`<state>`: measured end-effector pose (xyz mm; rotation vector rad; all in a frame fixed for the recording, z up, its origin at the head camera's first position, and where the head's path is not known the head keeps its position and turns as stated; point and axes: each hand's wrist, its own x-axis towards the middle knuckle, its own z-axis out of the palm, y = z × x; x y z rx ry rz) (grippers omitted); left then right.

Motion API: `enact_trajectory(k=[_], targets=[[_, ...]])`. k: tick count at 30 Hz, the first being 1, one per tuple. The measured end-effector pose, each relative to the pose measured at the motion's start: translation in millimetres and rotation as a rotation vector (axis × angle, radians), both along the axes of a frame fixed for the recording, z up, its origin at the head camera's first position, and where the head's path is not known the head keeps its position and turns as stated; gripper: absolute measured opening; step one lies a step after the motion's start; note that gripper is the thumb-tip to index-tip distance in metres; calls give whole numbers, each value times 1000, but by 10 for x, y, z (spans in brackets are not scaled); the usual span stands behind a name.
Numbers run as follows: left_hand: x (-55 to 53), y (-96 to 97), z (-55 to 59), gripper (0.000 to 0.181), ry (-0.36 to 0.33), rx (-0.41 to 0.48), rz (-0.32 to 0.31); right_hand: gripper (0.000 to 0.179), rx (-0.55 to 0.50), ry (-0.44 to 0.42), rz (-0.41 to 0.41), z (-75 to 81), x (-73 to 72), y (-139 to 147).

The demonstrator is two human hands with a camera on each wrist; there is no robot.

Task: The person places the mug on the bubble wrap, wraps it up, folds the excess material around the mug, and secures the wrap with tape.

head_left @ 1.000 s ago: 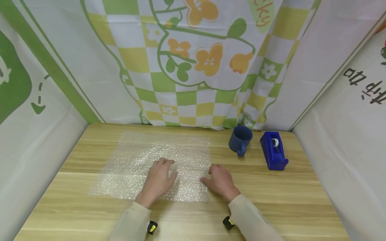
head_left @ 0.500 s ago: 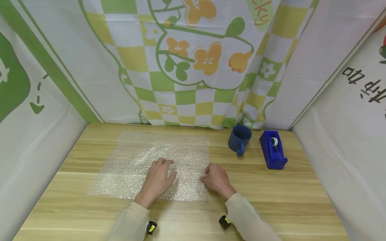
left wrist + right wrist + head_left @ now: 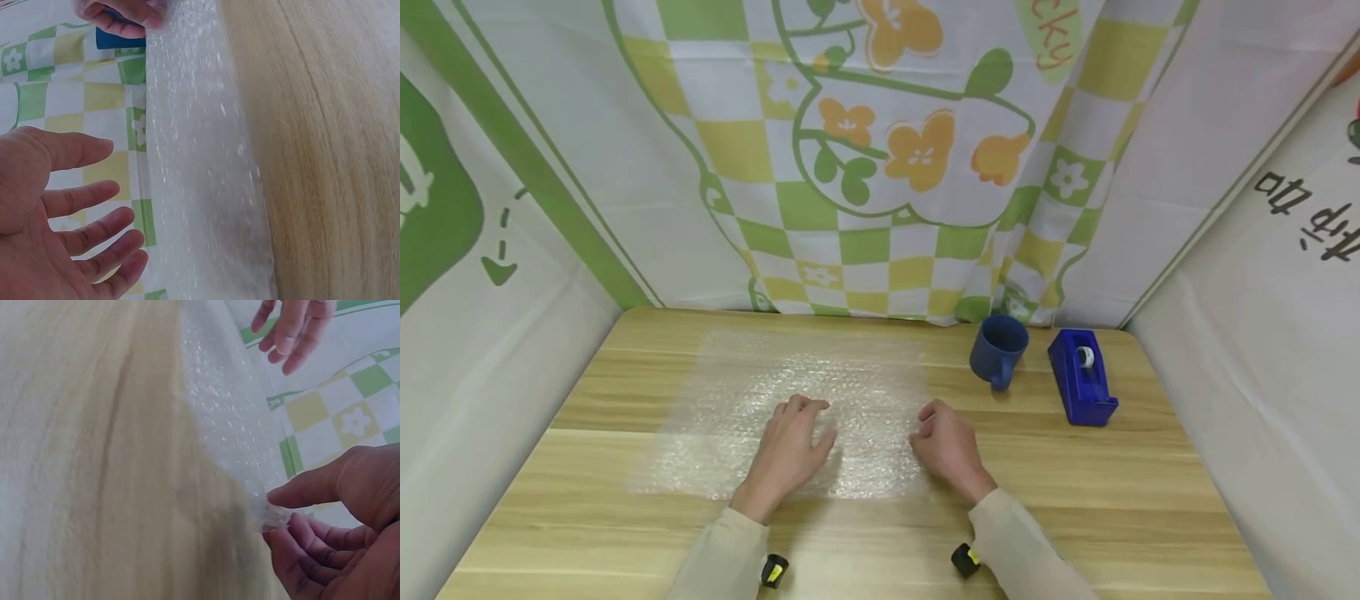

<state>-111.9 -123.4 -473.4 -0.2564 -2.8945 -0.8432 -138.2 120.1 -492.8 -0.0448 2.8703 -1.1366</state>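
Observation:
A clear sheet of bubble wrap (image 3: 760, 375) lies flat over the left and middle of the wooden table. In the right wrist view, my right hand (image 3: 337, 531) pinches its right edge between thumb and fingers, and that edge is lifted a little. My left hand (image 3: 784, 450) hovers over the middle of the sheet; in the left wrist view its fingers (image 3: 94, 237) are spread, relaxed and hold nothing. Beyond my right hand stands a blue mug (image 3: 997, 350), its handle toward me.
A blue tape dispenser (image 3: 1082, 379) with a roll stands right of the mug. The wooden table (image 3: 1075, 500) meets a patterned curtain (image 3: 880, 208) at the back, with white fabric walls at both sides.
My right hand has taken the right edge of the bubble wrap between thumb and fingers and moved slightly right. The sheet has slid a little right with it. My left hand stays about in place.

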Motion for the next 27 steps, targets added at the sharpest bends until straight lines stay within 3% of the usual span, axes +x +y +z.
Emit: enact_trajectory(k=[10, 20, 23, 27], targets=[[24, -5, 16, 41, -12, 14, -5, 15, -14, 161, -69, 115, -12, 284], [29, -9, 9, 42, -29, 28, 0, 17, 48, 399, -40, 243, 11, 582], [35, -13, 7, 42, -39, 25, -1, 17, 70, 400, -44, 238, 20, 643], [55, -29, 6, 46, -91, -4, -6, 16, 106, 338, -53, 196, 32, 702]])
